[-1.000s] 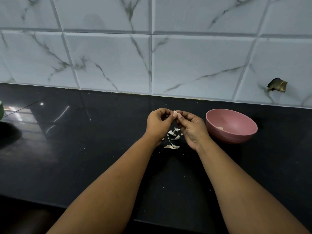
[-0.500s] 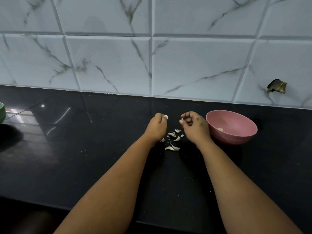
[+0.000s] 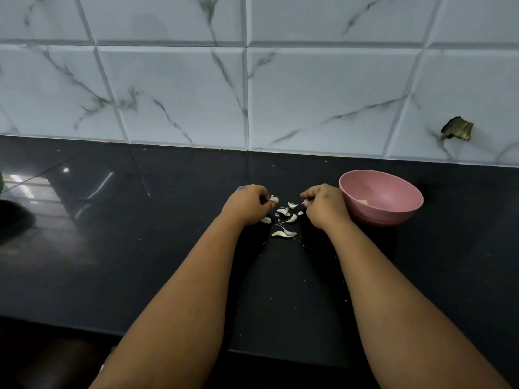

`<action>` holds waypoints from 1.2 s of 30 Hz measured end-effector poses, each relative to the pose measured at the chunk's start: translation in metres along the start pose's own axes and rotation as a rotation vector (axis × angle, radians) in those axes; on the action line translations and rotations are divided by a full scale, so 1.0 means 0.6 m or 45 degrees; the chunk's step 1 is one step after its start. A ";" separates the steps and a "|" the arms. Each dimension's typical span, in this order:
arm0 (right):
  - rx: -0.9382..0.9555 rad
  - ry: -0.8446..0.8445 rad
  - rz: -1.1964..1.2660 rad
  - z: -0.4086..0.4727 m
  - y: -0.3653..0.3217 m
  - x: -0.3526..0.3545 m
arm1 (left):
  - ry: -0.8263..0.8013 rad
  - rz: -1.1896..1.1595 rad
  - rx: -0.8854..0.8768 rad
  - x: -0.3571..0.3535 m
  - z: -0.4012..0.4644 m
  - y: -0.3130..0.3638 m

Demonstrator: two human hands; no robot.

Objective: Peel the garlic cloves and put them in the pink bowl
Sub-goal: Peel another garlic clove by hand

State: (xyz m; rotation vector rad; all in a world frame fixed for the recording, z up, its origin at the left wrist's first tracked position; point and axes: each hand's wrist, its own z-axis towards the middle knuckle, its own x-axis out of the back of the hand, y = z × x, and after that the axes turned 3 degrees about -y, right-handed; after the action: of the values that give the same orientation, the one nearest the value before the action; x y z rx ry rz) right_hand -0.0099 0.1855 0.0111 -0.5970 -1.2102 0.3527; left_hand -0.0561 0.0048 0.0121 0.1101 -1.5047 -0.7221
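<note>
My left hand (image 3: 247,204) pinches a small pale garlic clove (image 3: 273,199) at its fingertips, low over the black counter. My right hand (image 3: 324,204) is a short way to the right, its fingers curled around a small whitish scrap of peel (image 3: 305,203). Between and below the hands lies a scatter of white garlic skins (image 3: 284,220). The pink bowl (image 3: 393,217) stands just right of my right hand and holds one peeled clove (image 3: 363,202).
The black countertop (image 3: 140,248) runs to a marble-tiled wall (image 3: 252,94) behind. A green object (image 3: 1,182) shows at the far left edge. A broken fitting (image 3: 456,129) sticks out of the wall at the right. The counter's front edge (image 3: 168,338) is near my elbows.
My hands were joined around the clove a second ago and have pulled apart and dropped toward the counter. The clove stayed in my left hand.
</note>
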 end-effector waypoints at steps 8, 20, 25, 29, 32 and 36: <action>0.150 0.143 0.033 -0.010 -0.011 0.007 | 0.042 -0.090 0.063 0.016 -0.020 -0.005; 0.255 -0.323 -0.201 -0.039 -0.023 0.013 | 0.263 -0.440 0.147 -0.003 -0.034 0.000; 0.319 -0.190 -0.054 -0.037 -0.014 0.013 | 0.283 -0.493 0.137 -0.015 -0.033 0.000; 0.376 -0.007 0.091 -0.032 -0.010 0.010 | 0.316 -0.526 0.160 -0.027 -0.037 0.014; 0.362 0.009 0.109 -0.028 -0.007 0.006 | 0.377 -0.501 0.110 -0.039 -0.041 0.028; 0.327 -0.006 0.150 -0.027 -0.005 0.007 | 0.465 -0.511 0.100 -0.045 -0.042 0.039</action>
State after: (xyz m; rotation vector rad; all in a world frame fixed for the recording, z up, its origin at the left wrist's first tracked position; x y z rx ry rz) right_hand 0.0064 0.1817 0.0124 -0.4452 -1.1152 0.5996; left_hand -0.0218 0.0273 -0.0024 0.5864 -1.1682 -0.9052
